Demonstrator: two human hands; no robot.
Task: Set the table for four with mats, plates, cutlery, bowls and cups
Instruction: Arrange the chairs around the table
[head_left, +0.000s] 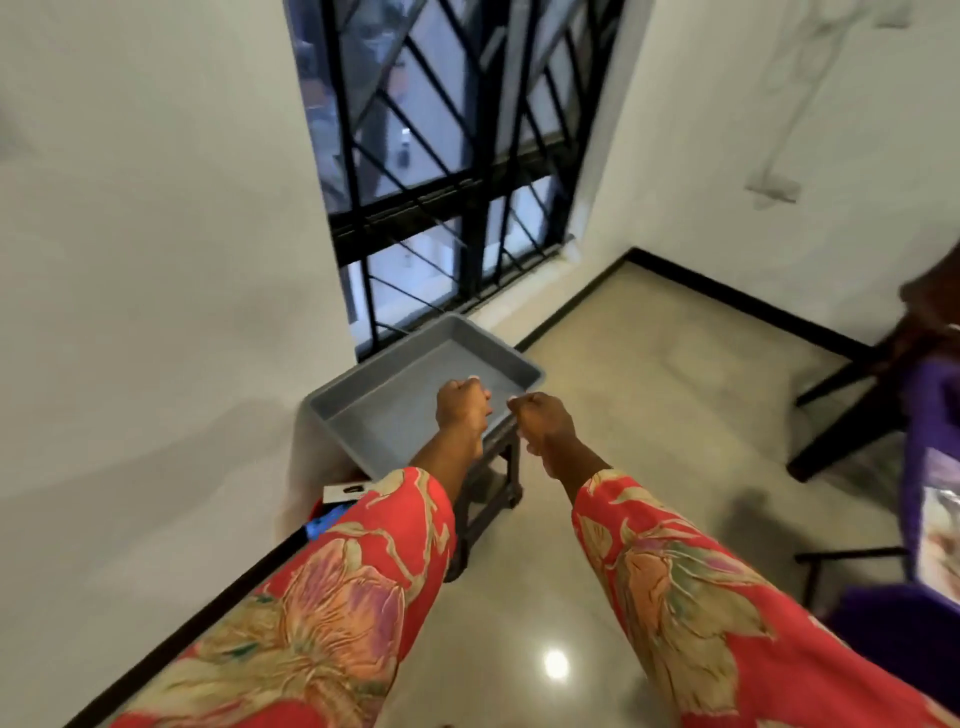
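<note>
A grey plastic tray (363, 384) with nothing in it sits on a small dark stool by the wall under the window. Both my arms, in red flowered sleeves, reach out over it. My left hand (461, 402) hovers above the tray's near right part with its fingers curled into a fist, holding nothing. My right hand (543, 421) is beside it, just past the tray's right edge, also curled and holding nothing. No mats, plates, cutlery, bowls or cups are in view.
The dark stool (493, 499) stands on a glossy tiled floor. A small box (345, 491) and a blue object lie by the wall left of it. A barred window (457, 156) is behind. Dark table legs (841, 415) and purple cloth (935, 467) fill the right edge.
</note>
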